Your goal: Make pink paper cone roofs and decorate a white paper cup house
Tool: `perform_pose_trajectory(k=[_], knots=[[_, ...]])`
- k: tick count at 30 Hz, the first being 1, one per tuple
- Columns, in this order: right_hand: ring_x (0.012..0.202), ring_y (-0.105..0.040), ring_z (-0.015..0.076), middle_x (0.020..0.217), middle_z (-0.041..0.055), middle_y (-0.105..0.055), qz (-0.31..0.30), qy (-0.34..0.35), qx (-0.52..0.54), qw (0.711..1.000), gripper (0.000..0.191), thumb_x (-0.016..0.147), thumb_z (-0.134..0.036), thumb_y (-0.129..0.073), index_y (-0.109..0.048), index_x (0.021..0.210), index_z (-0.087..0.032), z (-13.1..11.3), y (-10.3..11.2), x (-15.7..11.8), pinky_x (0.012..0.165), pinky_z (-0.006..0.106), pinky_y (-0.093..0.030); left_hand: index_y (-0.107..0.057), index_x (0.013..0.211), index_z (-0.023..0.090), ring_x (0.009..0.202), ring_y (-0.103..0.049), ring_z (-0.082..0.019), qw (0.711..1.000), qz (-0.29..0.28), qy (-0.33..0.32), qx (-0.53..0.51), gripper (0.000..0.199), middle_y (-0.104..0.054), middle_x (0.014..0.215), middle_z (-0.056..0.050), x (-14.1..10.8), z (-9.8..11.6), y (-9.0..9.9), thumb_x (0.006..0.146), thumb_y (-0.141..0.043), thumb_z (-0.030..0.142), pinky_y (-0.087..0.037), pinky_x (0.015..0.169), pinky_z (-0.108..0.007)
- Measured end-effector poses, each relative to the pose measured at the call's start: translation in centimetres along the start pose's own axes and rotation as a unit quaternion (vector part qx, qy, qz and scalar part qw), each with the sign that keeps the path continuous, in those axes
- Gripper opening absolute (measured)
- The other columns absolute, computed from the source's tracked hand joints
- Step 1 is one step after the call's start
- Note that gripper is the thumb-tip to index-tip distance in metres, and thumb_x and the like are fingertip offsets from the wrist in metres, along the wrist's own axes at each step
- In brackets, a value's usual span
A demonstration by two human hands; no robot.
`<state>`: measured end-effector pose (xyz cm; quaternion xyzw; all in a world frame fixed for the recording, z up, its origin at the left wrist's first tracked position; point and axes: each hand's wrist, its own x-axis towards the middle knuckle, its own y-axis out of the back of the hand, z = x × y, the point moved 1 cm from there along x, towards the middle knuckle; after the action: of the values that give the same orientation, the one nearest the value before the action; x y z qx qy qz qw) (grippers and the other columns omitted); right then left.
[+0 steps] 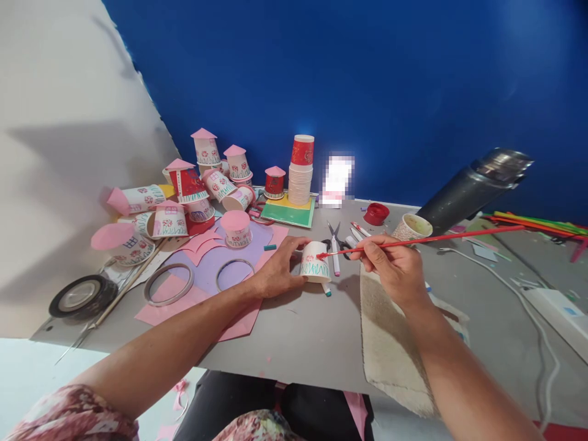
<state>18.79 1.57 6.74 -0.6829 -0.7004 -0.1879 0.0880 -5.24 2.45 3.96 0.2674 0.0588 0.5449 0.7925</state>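
Note:
My left hand grips a white paper cup from its left side, the cup standing upside down on the table. Green strokes run along the cup's lower edge, with red marks above them. In my right hand is a long red paintbrush, held like a pen. Its red tip touches or nearly touches the upper right of the cup's wall. Behind the cup lie black-handled scissors and a white marker. A teal-ended marker pokes out beneath the cup.
Decorated cups with pink paper roofs crowd the left back. A stack of cups stands on coloured sheets. Tape rolls lie left; a beige cloth, patterned cup, dark flask and white cable are right.

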Motion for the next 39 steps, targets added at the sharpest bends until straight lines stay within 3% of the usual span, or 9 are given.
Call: perform_pose_trajectory(k=[22, 31, 39], knots=[[0.054, -0.051, 0.0113, 0.073, 0.0038, -0.072, 0.012, 0.019, -0.013, 1.000, 0.021, 0.093, -0.038, -0.062, -0.070, 0.089, -0.019, -0.39, 0.24, 0.11, 0.051, 0.026, -0.043, -0.049, 0.131, 0.025, 0.119, -0.058, -0.026, 1.000, 0.002, 0.000, -0.009, 0.069, -0.052, 0.136, -0.009, -0.05, 0.47, 0.02, 0.067, -0.070, 0.009, -0.050, 0.101, -0.043], [0.051, -0.048, 0.0104, 0.071, 0.0038, -0.071, 0.046, 0.022, 0.096, 0.994, 0.020, 0.093, -0.037, -0.063, -0.071, 0.087, -0.020, -0.02, 0.76, 0.48, 0.047, 0.025, -0.036, -0.047, 0.134, 0.026, 0.126, -0.054, -0.026, 0.999, 0.006, -0.015, -0.033, 0.069, -0.053, 0.139, -0.008, 0.00, 0.32, 0.20, 0.070, -0.069, 0.011, -0.048, 0.104, -0.042], [0.053, -0.049, 0.0115, 0.073, 0.0043, -0.071, 0.033, 0.019, 0.065, 0.997, 0.022, 0.094, -0.038, -0.063, -0.071, 0.087, -0.019, -0.16, 0.71, 0.28, 0.049, 0.027, -0.038, -0.046, 0.136, 0.025, 0.124, -0.056, -0.028, 0.999, 0.005, 0.008, -0.041, 0.070, -0.051, 0.142, -0.009, -0.02, 0.22, 0.20, 0.071, -0.070, 0.014, -0.050, 0.101, -0.044]])
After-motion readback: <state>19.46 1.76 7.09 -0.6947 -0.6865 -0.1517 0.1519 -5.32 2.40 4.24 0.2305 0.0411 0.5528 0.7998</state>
